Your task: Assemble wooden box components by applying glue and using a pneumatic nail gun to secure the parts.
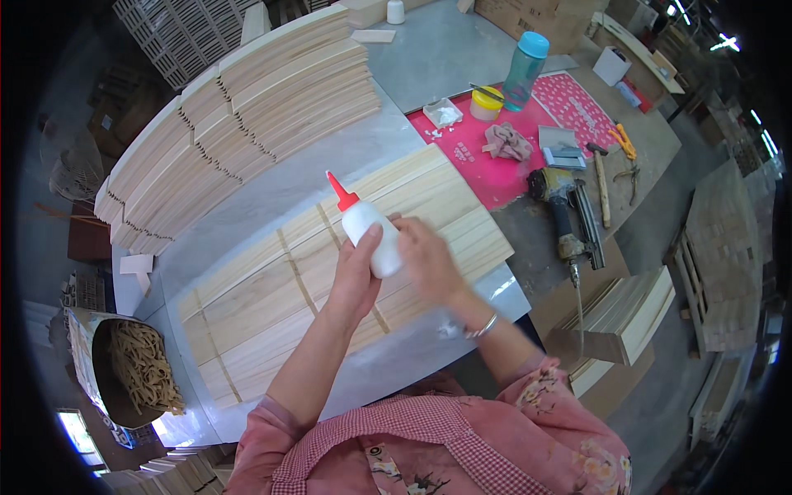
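Can [82,346]: tan strips [144,363] hide its bottom.
Board stack [247,99]: its back side is out of sight.
Grey table [297,188]: a curved band of it runs between the board stack and the wooden panel [256,289].
Wooden panel: the left forearm [305,363] covers part of its near edge.
Left hand [356,276]: it closes around the white bottle [386,254]; the fingers behind are hidden.
White bottle: above the wooden panel, tilted, its red nozzle [341,191] pointing up and left.
Right hand [429,260]: blurred, beside the bottle; I cannot tell its grip.
Nail gun [565,210]: well apart from both hands.
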Motion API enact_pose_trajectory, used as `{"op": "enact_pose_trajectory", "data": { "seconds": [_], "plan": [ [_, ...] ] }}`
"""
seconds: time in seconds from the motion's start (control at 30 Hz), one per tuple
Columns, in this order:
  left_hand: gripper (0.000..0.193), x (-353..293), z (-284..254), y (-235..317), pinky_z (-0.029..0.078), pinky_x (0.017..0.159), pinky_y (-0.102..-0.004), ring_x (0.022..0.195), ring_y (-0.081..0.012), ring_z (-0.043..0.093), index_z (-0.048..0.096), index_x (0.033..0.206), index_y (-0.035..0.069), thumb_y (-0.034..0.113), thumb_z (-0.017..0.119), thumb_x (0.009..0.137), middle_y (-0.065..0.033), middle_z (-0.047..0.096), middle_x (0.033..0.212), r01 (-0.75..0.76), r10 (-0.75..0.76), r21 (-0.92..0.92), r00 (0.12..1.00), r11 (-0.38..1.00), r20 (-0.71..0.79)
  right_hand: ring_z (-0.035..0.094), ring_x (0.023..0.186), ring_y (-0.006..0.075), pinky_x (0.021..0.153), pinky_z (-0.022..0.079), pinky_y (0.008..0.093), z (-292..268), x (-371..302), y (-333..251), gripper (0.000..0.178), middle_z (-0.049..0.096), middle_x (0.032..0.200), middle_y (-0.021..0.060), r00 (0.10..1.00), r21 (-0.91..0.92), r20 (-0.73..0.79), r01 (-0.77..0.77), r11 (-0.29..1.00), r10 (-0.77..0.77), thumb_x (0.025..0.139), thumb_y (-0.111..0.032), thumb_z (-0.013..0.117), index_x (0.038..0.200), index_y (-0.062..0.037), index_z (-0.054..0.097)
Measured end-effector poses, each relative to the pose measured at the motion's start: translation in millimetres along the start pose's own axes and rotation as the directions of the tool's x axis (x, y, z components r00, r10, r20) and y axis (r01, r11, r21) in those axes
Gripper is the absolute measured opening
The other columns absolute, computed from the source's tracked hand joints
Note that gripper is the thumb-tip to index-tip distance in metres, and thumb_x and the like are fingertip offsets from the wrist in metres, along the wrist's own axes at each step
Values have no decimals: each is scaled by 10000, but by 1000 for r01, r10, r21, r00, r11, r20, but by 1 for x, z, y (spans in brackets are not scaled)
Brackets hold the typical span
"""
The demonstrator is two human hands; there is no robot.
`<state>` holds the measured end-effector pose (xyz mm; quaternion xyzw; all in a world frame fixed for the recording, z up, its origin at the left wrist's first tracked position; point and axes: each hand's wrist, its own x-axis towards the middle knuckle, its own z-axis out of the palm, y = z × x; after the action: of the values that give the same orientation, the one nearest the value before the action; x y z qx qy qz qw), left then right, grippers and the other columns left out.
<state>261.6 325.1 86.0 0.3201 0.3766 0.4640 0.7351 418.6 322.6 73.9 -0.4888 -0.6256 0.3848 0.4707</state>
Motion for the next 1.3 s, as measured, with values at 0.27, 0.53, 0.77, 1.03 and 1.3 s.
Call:
{"op": "enact_pose_trajectory", "data": {
  "seconds": [0.27, 0.53, 0.77, 1.03, 1.3],
  "plan": [
    [533, -14, 15, 29, 549, 738, -399, 838, -295, 685, 567, 1244, -7, 283, 747, 835, -158, 694, 1016, 6, 134, 871, 988, 492, -83, 626, 1053, 369, 879, 522, 525, -208, 149, 152, 435, 661, 1108, 137, 896, -849, -438, -440, 291, 76, 877, -374, 737, 1194, -96, 632],
    [548, -5, 5, 34, 528, 711, -402, 793, -307, 674, 606, 1192, 25, 276, 801, 746, -154, 707, 941, 174, 242, 980, 951, 92, -191, 628, 792, 148, 708, 521, 270, -83, 100, 43, 357, 676, 945, 70, 994, 254, -95, -30, 967, 56, 859, -67, 729, 1190, -29, 604],
    [506, -6, -3, 0, 530, 713, -392, 780, -300, 666, 626, 1167, 46, 218, 803, 725, -145, 706, 935, -141, 362, 977, 929, 160, 75, 566, 712, 124, 642, 503, 253, -18, 35, 3, 273, 613, 905, 53, 987, 55, -136, 99, 994, -90, 884, -15, 690, 1121, -43, 557],
    [512, -20, -4, -12, 525, 725, -383, 807, -314, 665, 617, 1186, 71, 235, 788, 733, -130, 699, 949, -264, 436, 918, 892, 298, 115, 599, 768, 205, 703, 520, 346, -120, 92, 77, 284, 627, 928, 90, 826, -57, -564, -34, 998, -4, 896, -170, 694, 1118, -52, 563],
    [460, -21, 22, -12, 522, 770, -339, 899, -227, 644, 562, 1279, 47, 184, 728, 872, -119, 667, 1061, -240, 362, 697, 932, 675, -29, 630, 876, 282, 819, 509, 381, -159, 85, 76, 514, 672, 1067, 137, 876, -753, -284, 49, 657, -391, 871, -308, 775, 1264, -28, 599]
  ]
}}
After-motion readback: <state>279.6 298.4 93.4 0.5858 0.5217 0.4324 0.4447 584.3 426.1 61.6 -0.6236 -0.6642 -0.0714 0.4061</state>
